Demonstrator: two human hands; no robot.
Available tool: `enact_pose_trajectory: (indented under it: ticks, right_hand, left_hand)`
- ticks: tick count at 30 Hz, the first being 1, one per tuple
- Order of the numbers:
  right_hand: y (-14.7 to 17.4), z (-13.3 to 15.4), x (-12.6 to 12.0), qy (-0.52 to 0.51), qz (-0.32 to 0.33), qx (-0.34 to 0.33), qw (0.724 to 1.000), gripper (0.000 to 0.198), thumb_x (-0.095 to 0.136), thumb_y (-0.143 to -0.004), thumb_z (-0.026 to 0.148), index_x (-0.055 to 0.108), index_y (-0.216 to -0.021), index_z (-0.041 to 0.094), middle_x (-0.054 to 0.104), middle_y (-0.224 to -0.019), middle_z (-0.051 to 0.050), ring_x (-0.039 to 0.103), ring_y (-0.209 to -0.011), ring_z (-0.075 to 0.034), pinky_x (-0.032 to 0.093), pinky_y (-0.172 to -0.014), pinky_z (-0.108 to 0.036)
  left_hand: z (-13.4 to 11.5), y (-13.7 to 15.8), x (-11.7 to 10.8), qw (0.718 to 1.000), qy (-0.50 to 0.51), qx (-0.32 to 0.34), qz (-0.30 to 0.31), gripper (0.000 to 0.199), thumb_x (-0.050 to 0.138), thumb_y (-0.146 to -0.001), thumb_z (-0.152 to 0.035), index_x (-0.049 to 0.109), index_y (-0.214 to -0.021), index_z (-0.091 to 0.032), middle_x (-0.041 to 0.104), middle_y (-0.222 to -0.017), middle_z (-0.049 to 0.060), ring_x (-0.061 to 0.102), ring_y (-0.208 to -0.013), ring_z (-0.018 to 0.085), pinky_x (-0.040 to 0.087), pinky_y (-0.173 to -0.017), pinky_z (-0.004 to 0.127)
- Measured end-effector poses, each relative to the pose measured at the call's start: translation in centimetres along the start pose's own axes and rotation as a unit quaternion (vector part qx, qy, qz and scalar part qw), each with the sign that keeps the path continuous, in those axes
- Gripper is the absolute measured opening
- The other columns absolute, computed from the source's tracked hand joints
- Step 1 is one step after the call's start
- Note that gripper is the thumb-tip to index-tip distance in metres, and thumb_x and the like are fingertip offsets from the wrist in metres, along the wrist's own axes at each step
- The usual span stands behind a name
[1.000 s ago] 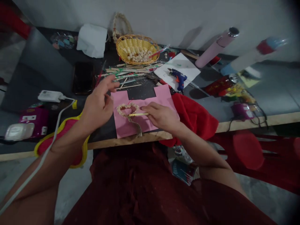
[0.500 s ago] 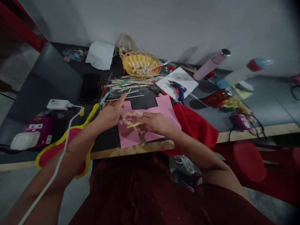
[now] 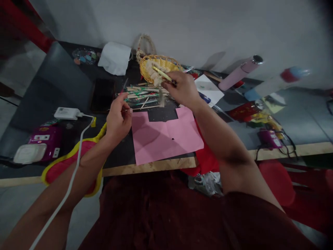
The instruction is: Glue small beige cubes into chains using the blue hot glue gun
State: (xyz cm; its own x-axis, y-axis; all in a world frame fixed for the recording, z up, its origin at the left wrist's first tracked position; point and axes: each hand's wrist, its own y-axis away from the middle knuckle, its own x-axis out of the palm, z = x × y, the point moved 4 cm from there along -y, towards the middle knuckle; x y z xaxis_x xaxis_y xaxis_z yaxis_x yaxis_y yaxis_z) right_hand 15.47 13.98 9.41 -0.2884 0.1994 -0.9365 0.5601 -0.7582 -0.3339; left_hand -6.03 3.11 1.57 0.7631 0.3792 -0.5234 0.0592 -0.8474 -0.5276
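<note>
My right hand (image 3: pixel 183 88) is raised over the back of the table, its fingers closed on a slim yellow stick (image 3: pixel 162 73) with a dark end. Just beyond the fingertips is a cream, beaded-looking ring (image 3: pixel 156 78), blurred by motion and overlapping the basket, with a greyish tuft (image 3: pixel 162 99) below. Whether the fingers grip the ring too, I cannot tell. Above the left edge of the pink paper (image 3: pixel 166 139), my left hand (image 3: pixel 119 118) has loosely curled fingers, thumb and forefinger apart. A thin wooden stick (image 3: pixel 145 108) lies beside it.
A yellow wicker basket (image 3: pixel 173 64) stands behind wrapped chopsticks (image 3: pixel 140 93). A dark phone (image 3: pixel 103 94) and a white charger (image 3: pixel 67 113) lie left; its cable crosses my left forearm. A pink flask (image 3: pixel 240 73) and a red can (image 3: pixel 244 110) are right. Red cloth (image 3: pixel 208 161) hangs over the edge.
My right hand has lifted the ring and yellow stick off the pink paper, up and back towards the basket. My left hand has drawn back leftwards and turned, its fingers more curled.
</note>
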Motion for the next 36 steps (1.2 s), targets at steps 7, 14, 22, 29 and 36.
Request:
enact_pose_trajectory:
  ticks: [7,14,22,29,36]
  right_hand:
    - [-8.4,4.3,6.2,0.077,0.109,0.013,0.991,0.033,0.04,-0.096,0.031,0.06,-0.118,0.015,0.067,-0.114,-0.014,0.062,-0.105,-0.029,0.047,-0.085,-0.039]
    - [-11.5,5.4,10.2,0.11,0.156,0.066,0.979,0.029,0.047,-0.092,0.018,0.068,-0.11,0.014,0.072,-0.107,-0.017,0.068,-0.1,-0.03,0.052,-0.081,-0.039]
    - [-9.9,4.7,7.8,0.085,0.135,0.042,0.986,0.039,0.045,-0.094,0.027,0.051,-0.132,0.021,0.071,-0.109,-0.013,0.068,-0.097,-0.028,0.052,-0.08,-0.039]
    - [-4.0,-1.2,3.8,0.029,0.12,-0.101,0.987,0.036,0.029,-0.1,0.024,0.058,-0.115,0.011,0.064,-0.113,-0.015,0.058,-0.106,-0.023,0.043,-0.096,-0.037]
    - [0.7,-1.9,8.4,-0.005,0.225,-0.158,0.961,0.027,0.047,-0.091,0.017,0.065,-0.111,0.012,0.065,-0.106,-0.014,0.057,-0.104,-0.023,0.042,-0.096,-0.037]
  left_hand:
    - [-0.8,0.3,-0.1,0.998,-0.007,0.06,-0.015,0.043,0.053,-0.087,-0.019,0.05,-0.13,-0.016,0.054,-0.084,0.001,0.05,-0.074,0.014,0.045,-0.07,0.027]
    - [-1.1,0.3,0.1,0.997,-0.002,0.075,0.009,0.044,0.051,-0.086,-0.012,0.049,-0.129,-0.017,0.056,-0.084,0.001,0.051,-0.075,0.015,0.047,-0.072,0.029]
    - [-1.2,0.5,0.4,0.997,-0.014,0.071,0.021,0.046,0.052,-0.083,-0.011,0.049,-0.129,-0.016,0.058,-0.087,0.003,0.055,-0.079,0.016,0.048,-0.075,0.03]
    - [-1.2,0.5,0.4,0.998,-0.022,0.058,0.025,0.043,0.054,-0.087,-0.019,0.05,-0.129,-0.019,0.054,-0.08,0.0,0.055,-0.076,0.016,0.05,-0.074,0.03]
    - [-1.4,0.7,0.6,0.997,-0.038,0.063,0.019,0.041,0.054,-0.086,-0.019,0.052,-0.127,-0.022,0.056,-0.084,0.003,0.057,-0.083,0.018,0.051,-0.072,0.03]
